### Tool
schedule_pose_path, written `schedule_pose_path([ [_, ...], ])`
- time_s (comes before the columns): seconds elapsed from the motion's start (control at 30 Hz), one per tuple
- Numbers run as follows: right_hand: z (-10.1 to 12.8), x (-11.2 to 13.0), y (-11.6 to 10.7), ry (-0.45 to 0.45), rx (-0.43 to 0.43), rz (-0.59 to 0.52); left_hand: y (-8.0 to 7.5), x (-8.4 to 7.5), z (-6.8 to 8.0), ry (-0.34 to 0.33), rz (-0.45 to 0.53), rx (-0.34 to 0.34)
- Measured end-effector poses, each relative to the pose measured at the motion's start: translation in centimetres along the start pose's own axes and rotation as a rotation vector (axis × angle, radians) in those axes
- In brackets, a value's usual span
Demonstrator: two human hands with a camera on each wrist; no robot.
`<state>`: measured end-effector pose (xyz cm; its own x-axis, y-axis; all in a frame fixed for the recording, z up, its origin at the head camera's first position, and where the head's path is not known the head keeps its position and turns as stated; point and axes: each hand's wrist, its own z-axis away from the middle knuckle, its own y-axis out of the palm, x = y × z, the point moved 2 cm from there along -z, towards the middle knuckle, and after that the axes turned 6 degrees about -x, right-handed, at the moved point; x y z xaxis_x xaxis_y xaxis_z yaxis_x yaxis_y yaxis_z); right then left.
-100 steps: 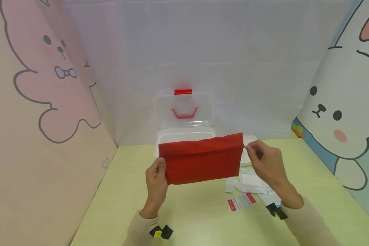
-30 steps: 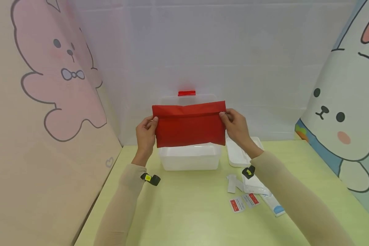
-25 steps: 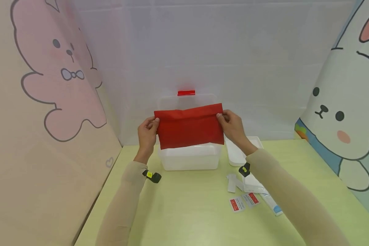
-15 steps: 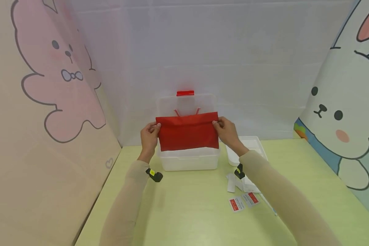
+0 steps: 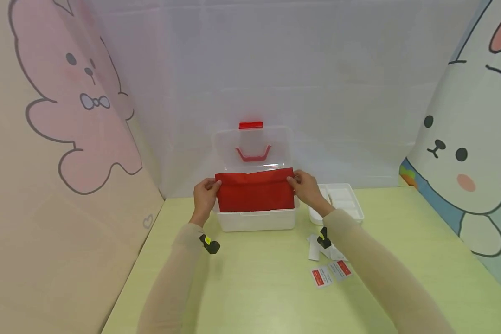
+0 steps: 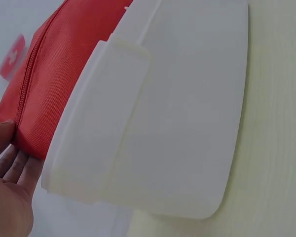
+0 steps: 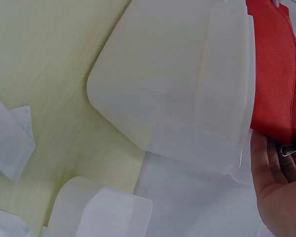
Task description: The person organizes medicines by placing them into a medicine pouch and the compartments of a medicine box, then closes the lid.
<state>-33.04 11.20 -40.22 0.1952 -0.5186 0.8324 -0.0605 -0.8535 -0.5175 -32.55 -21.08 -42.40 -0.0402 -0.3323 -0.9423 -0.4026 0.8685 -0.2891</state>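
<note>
While both hands grip its ends, the red pouch [image 5: 254,190] lies left-to-right.

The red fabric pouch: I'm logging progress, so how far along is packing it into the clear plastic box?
Done: the clear plastic box stands open. In hand: both the left hand and right hand hold the red fabric pouch, partly lowered inside. Left: releasing it; small packets lie on the table.
</note>
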Motion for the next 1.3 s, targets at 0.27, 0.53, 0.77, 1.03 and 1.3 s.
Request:
schedule_pose_path([
  [0.27, 0.7, -0.3, 0.4, -0.021, -0.002, 0.137, -0.2, 0.8, 0.5, 0.111, -0.151, 0.025],
  [0.53, 1.3, 0.2, 0.5, -0.07, -0.056, 0.293, 0.4, 0.5, 0.9, 0.317, -0.281, 0.005],
  [0.77, 2.1, -0.1, 0.5, -0.059, -0.049, 0.452, 0.8, -0.1, 1.9, 0.396, -0.316, 0.046],
  [1.03, 2.5, -0.9, 0.4, -0.03, -0.016, 0.479, 1.0, -0.3, 2.5, 0.437, -0.398, 0.091],
  [1.3, 2.8, -1.3, 0.2, -0.101, -0.062, 0.485, 1.2, -0.3, 2.9, 0.452, -0.444, 0.082],
])
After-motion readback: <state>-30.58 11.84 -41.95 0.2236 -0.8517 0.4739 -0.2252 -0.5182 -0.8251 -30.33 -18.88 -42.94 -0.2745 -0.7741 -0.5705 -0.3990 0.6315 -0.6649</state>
